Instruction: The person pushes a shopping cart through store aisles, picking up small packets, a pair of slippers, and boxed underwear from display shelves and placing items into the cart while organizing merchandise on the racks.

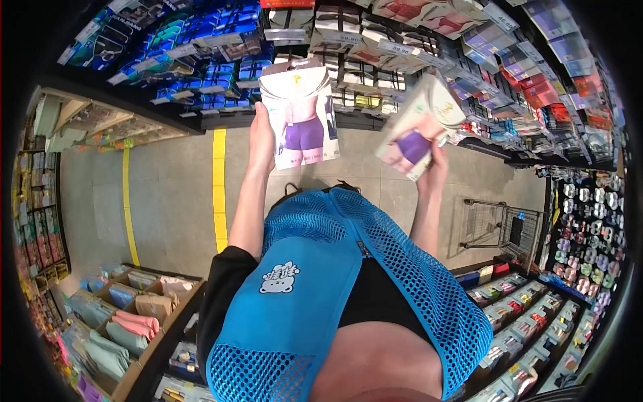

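Note:
My left hand point(262, 137) grips the left edge of a white underwear box point(305, 134), held upright with its front toward me; purple boxer shorts are pictured on it. My right hand point(434, 164) holds a second underwear box point(418, 130) by its lower right side. That box is tilted to the right, slightly blurred, and also shows purple shorts. The two boxes are apart, both in front of the hanging shelf display. Most fingers of both hands are hidden behind the boxes.
Ahead stand shelves of blue packages point(231, 50) and pale boxes point(362, 53). A shopping cart point(502, 224) is at the right, near a rack of slippers point(589, 234). Bins of folded clothes point(127, 328) stand lower left. Yellow lines point(220, 187) mark the floor.

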The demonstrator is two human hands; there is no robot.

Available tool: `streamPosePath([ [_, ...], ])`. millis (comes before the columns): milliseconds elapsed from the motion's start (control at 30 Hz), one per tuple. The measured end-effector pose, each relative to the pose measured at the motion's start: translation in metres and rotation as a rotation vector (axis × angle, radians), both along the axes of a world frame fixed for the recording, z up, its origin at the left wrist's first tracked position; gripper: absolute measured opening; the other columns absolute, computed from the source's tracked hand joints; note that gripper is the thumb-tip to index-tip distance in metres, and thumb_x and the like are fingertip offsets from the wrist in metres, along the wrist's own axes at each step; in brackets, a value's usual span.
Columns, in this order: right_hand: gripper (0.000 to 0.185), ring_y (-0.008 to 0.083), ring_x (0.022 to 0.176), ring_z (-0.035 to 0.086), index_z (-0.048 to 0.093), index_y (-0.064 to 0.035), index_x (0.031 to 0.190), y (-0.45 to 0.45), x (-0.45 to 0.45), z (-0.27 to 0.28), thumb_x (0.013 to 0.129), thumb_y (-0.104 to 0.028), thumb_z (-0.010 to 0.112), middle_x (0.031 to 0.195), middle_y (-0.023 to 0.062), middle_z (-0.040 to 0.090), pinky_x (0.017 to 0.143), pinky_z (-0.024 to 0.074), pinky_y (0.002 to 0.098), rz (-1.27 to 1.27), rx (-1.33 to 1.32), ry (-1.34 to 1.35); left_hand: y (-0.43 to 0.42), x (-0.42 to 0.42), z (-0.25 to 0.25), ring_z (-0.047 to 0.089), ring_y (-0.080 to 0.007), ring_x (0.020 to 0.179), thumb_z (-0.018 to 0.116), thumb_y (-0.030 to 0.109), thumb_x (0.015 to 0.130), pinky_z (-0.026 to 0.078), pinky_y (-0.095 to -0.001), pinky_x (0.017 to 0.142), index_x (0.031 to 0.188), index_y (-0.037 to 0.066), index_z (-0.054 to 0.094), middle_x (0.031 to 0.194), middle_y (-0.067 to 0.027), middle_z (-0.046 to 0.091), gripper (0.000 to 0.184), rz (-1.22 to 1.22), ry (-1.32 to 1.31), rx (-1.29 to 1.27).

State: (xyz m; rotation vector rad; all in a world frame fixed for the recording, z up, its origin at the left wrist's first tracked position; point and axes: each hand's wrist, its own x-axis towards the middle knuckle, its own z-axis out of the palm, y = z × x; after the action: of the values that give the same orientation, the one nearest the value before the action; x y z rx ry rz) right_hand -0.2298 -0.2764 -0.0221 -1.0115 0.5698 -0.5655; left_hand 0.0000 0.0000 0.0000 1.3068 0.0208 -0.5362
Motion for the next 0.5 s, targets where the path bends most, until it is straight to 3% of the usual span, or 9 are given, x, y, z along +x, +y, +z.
streamPosePath([
  [67, 0.044, 0.0235, 0.122, 0.040, 0.038, -0.0061, 0.130, -0.010, -0.010, 0.014, 0.092, -0.028, 0.043, 0.134, 0.0132, 0.038, 0.092, 0.0429, 0.0449, -0.047, 0.317, -0.230, -0.010, -0.002, -0.001, 0.037, -0.0229, 0.123, 0.029, 0.047, 0.094, 0.028, -0.0300, 0.102, 0.130, -0.008, 0.034, 0.131, -0.0178, 0.041, 0.065, -0.015, -0.009, 0.028],
  [100, 0.040, 0.0245, 0.113, 0.049, 0.043, -0.0057, 0.124, 0.064, 0.024, 0.051, 0.092, -0.029, 0.041, 0.120, 0.0130, 0.051, 0.086, 0.0471, 0.0416, -0.178, 0.369, -0.375, 0.025, 0.009, -0.010, 0.036, -0.0238, 0.124, 0.029, 0.046, 0.095, 0.027, -0.0304, 0.102, 0.130, -0.009, 0.033, 0.133, -0.0187, 0.040, 0.066, 0.033, -0.067, 0.075],
  [167, 0.042, 0.0295, 0.112, 0.048, 0.044, -0.0023, 0.123, 0.038, 0.030, 0.033, 0.090, -0.029, 0.045, 0.120, 0.0164, 0.050, 0.092, 0.0415, 0.0414, 0.356, 0.630, -0.798, 0.008, 0.013, -0.021, 0.034, -0.0241, 0.125, 0.029, 0.047, 0.094, 0.025, -0.0309, 0.104, 0.130, -0.011, 0.032, 0.134, -0.0197, 0.037, 0.067, 0.010, 0.001, -0.011],
  [233, 0.042, 0.0316, 0.110, 0.049, 0.046, -0.0013, 0.120, 0.048, 0.060, 0.028, 0.088, -0.030, 0.046, 0.119, 0.0179, 0.050, 0.089, 0.0427, 0.0397, 0.406, 0.514, -0.722, 0.008, 0.007, -0.007, 0.038, -0.0218, 0.122, 0.031, 0.049, 0.093, 0.029, -0.0307, 0.100, 0.131, -0.007, 0.032, 0.134, -0.0155, 0.039, 0.068, -0.040, -0.030, 0.060],
  [300, 0.040, 0.0270, 0.104, 0.052, 0.050, -0.0019, 0.115, 0.078, 0.084, 0.042, 0.087, -0.031, 0.048, 0.112, 0.0152, 0.055, 0.085, 0.0441, 0.0348, 0.293, 0.379, -0.443, 0.008, 0.008, -0.012, 0.038, -0.0223, 0.122, 0.031, 0.050, 0.093, 0.029, -0.0311, 0.100, 0.131, -0.008, 0.031, 0.134, -0.0160, 0.039, 0.069, -0.025, -0.033, 0.059],
  [367, 0.039, 0.0200, 0.100, 0.054, 0.051, -0.0017, 0.113, 0.091, 0.094, 0.048, 0.085, -0.029, 0.054, 0.108, 0.0117, 0.057, 0.086, 0.0431, 0.0313, 0.359, 0.243, -0.178, 0.010, 0.005, -0.021, 0.040, -0.0225, 0.120, 0.031, 0.050, 0.093, 0.031, -0.0312, 0.099, 0.131, -0.007, 0.032, 0.132, -0.0161, 0.041, 0.069, -0.043, -0.007, -0.003],
  [433, 0.039, 0.0152, 0.099, 0.053, 0.051, -0.0008, 0.114, 0.109, 0.111, 0.024, 0.083, -0.024, 0.060, 0.106, 0.0090, 0.058, 0.087, 0.0416, 0.0288, 0.194, -0.160, 0.119, 0.011, -0.002, -0.009, 0.044, -0.0222, 0.116, 0.031, 0.050, 0.093, 0.034, -0.0315, 0.096, 0.129, -0.007, 0.035, 0.127, -0.0156, 0.045, 0.068, -0.035, 0.117, -0.046],
  [500, 0.050, 0.0154, 0.104, 0.050, 0.044, -0.0001, 0.123, 0.122, 0.110, 0.018, 0.082, -0.021, 0.062, 0.115, 0.0110, 0.054, 0.089, 0.0398, 0.0283, 0.264, -0.207, 0.173, 0.018, 0.000, -0.025, 0.049, -0.0212, 0.110, 0.031, 0.051, 0.093, 0.039, -0.0314, 0.091, 0.126, -0.006, 0.038, 0.123, -0.0149, 0.049, 0.067, -0.049, 0.021, -0.023],
])
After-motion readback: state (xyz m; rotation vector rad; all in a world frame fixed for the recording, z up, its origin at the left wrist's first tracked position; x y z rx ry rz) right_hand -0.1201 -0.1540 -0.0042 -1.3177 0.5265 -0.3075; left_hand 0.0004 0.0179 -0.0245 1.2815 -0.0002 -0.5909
